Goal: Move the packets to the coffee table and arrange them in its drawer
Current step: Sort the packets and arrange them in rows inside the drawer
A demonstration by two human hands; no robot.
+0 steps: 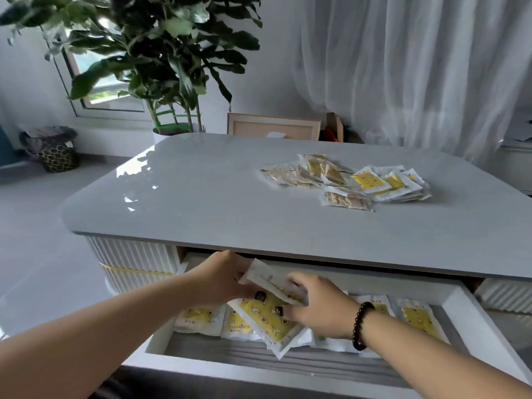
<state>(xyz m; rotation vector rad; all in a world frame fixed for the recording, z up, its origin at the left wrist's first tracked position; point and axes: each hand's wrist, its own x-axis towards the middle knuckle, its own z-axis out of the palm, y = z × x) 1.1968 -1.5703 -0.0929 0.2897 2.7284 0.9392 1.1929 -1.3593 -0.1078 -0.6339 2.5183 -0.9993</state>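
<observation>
The grey coffee table has its white drawer pulled out towards me. Several yellow-and-white packets lie in a row inside the drawer. My left hand and my right hand together hold a small stack of packets over the drawer's middle, fingers curled round its edges. A loose pile of packets lies on the tabletop at the right rear.
A large potted plant stands behind the table's far left corner. A wooden frame leans at the back. White curtains hang at the right. A patterned bag sits on the floor at the left.
</observation>
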